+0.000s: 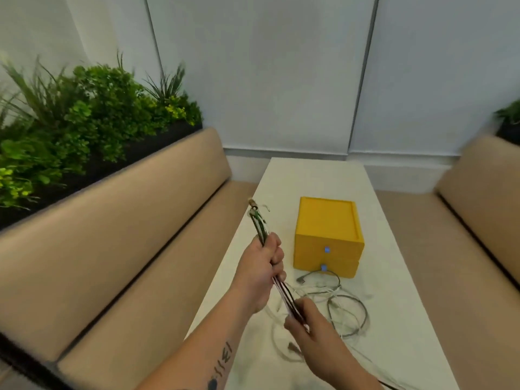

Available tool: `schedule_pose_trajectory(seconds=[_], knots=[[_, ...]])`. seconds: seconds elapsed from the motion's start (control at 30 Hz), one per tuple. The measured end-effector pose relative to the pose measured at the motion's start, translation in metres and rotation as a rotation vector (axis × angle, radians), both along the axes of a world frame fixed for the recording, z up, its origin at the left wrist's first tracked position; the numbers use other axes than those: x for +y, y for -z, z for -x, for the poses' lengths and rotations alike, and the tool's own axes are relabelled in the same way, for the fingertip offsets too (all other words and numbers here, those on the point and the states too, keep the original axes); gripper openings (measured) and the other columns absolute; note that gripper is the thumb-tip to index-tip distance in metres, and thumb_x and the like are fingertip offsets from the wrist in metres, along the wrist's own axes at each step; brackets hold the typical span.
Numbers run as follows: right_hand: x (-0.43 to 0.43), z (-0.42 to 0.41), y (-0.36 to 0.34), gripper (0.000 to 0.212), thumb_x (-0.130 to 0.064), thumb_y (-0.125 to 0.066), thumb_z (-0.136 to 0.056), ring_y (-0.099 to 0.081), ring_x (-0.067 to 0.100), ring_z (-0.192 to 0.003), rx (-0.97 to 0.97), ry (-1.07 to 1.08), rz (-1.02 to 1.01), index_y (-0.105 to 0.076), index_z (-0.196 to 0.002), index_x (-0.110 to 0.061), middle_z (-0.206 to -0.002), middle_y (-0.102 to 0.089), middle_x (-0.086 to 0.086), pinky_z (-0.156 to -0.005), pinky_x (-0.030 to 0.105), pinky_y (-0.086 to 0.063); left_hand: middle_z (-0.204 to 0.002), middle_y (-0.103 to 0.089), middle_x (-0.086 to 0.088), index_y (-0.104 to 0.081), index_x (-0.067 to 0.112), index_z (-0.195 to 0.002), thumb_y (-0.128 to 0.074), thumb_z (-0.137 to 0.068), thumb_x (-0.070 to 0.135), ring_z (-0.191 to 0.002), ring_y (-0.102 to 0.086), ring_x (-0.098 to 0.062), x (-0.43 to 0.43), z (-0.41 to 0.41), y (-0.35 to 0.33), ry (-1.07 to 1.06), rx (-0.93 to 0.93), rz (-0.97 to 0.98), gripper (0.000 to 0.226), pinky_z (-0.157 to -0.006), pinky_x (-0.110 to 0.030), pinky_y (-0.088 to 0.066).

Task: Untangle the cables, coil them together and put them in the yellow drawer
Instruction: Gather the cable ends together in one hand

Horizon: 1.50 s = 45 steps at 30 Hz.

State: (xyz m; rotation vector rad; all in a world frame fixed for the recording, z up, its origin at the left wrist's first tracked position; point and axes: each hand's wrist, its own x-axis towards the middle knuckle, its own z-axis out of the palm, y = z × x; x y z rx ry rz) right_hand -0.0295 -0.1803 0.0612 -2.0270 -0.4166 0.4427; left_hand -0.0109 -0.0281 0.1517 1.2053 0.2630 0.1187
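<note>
A bundle of dark and white cables (260, 225) runs taut between my two hands above the white table (315, 178). My left hand (260, 273) grips the bundle near its upper end, where plugs stick out past my fist. My right hand (308, 323) pinches the same strands lower down. More loose grey and white cables (347, 306) lie in tangled loops on the table to the right of my hands. The yellow drawer box (327, 235) stands behind them, both drawers closed, each with a small blue knob.
Beige bench seats (126, 249) run along both sides of the narrow table. A planter of green foliage (84, 122) sits behind the left bench. A pale wall closes off the far end.
</note>
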Motion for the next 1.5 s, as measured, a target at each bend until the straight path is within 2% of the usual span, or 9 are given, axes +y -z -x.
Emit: schedule_pose_trajectory(seconds=[0.07,0.23,0.43,0.57,0.8,0.93,1.1,1.2,1.5], knots=[[-0.025,-0.011,-0.011,0.025,-0.041,-0.062,-0.092,-0.059,0.000,-0.113,0.169,0.016,-0.198,-0.057,-0.116,-0.039,-0.116,-0.067,-0.015,-0.085,0.017,-0.049,-0.059,-0.031,0.006,-0.040,0.017,-0.083,-0.039,-0.108,0.026,-0.049,-0.022,-0.012,-0.024,0.000,0.004,0.058,-0.053,-0.145,0.026,-0.049,-0.026,-0.028],[-0.069,-0.032,-0.051,0.028,-0.048,-0.053,-0.093,-0.063,0.007,-0.113,0.197,0.275,-0.529,-0.074,-0.104,-0.034,-0.115,-0.072,-0.010,-0.096,0.039,-0.048,-0.060,-0.034,0.004,-0.044,0.012,-0.083,-0.045,-0.104,0.023,-0.054,-0.025,-0.014,-0.063,0.012,0.032,0.156,-0.113,-0.295,0.023,-0.054,-0.033,-0.021],[-0.079,-0.041,-0.088,0.013,-0.033,-0.060,-0.097,-0.064,0.010,-0.077,-0.003,0.432,-0.503,-0.072,-0.100,-0.033,-0.095,-0.074,-0.003,-0.068,0.033,-0.049,-0.063,-0.043,0.012,-0.052,0.017,-0.086,-0.052,-0.094,0.032,-0.057,-0.034,-0.011,-0.081,0.016,0.048,0.238,-0.113,-0.457,0.017,-0.055,-0.025,-0.028],[-0.085,-0.054,-0.112,0.020,-0.033,-0.061,-0.097,-0.066,0.000,-0.067,-0.027,0.413,-0.508,-0.066,-0.115,-0.028,-0.101,-0.074,-0.007,-0.062,0.022,-0.047,-0.060,-0.051,0.021,-0.054,0.022,-0.085,-0.048,-0.102,0.013,-0.056,-0.043,0.001,-0.090,0.014,0.049,0.262,-0.129,-0.630,0.021,-0.058,-0.013,-0.036],[-0.095,-0.073,-0.130,0.035,-0.046,-0.064,-0.093,-0.063,0.005,-0.058,0.007,0.324,-0.342,-0.057,-0.124,-0.034,-0.088,-0.074,-0.005,-0.054,0.022,-0.046,-0.068,-0.049,0.016,-0.053,0.026,-0.091,-0.049,-0.103,0.020,-0.066,-0.041,-0.006,-0.100,0.010,0.053,0.370,-0.151,-0.787,0.013,-0.067,-0.025,-0.037],[-0.102,-0.079,-0.133,0.014,-0.033,-0.064,-0.095,-0.061,0.004,-0.058,-0.070,0.301,-0.344,-0.066,-0.108,-0.028,-0.073,-0.071,-0.007,-0.055,0.024,-0.047,-0.067,-0.048,0.014,-0.054,0.026,-0.090,-0.050,-0.100,0.030,-0.066,-0.041,-0.009,-0.106,0.006,0.048,0.402,-0.161,-0.707,0.011,-0.066,-0.033,-0.035],[-0.102,-0.079,-0.135,0.011,-0.019,-0.062,-0.095,-0.064,0.015,-0.066,-0.006,0.291,-0.491,-0.062,-0.106,-0.021,-0.075,-0.069,-0.001,-0.061,0.034,-0.053,-0.070,-0.047,0.008,-0.057,0.019,-0.086,-0.050,-0.086,0.064,-0.063,-0.040,-0.012,-0.108,0.007,0.041,0.404,-0.181,-0.561,0.046,-0.062,-0.030,-0.036],[-0.103,-0.076,-0.130,0.013,-0.010,-0.059,-0.093,-0.069,0.019,-0.069,0.005,0.338,-0.552,-0.057,-0.099,-0.021,-0.080,-0.068,0.001,-0.063,0.038,-0.052,-0.064,-0.048,0.010,-0.056,0.028,-0.075,-0.050,-0.079,0.072,-0.058,-0.040,-0.012,-0.113,0.006,0.042,0.396,-0.117,-0.452,0.044,-0.059,-0.027,-0.036],[-0.111,-0.078,-0.113,0.008,-0.036,-0.066,-0.086,-0.053,0.017,-0.098,-0.024,0.366,-0.359,-0.061,-0.091,-0.038,-0.124,-0.056,0.002,-0.074,0.032,-0.038,-0.059,-0.041,0.011,-0.047,0.015,-0.084,-0.051,-0.098,0.037,-0.054,-0.033,-0.010,-0.112,0.010,0.051,0.393,-0.093,-0.324,0.027,-0.056,-0.021,-0.033]])
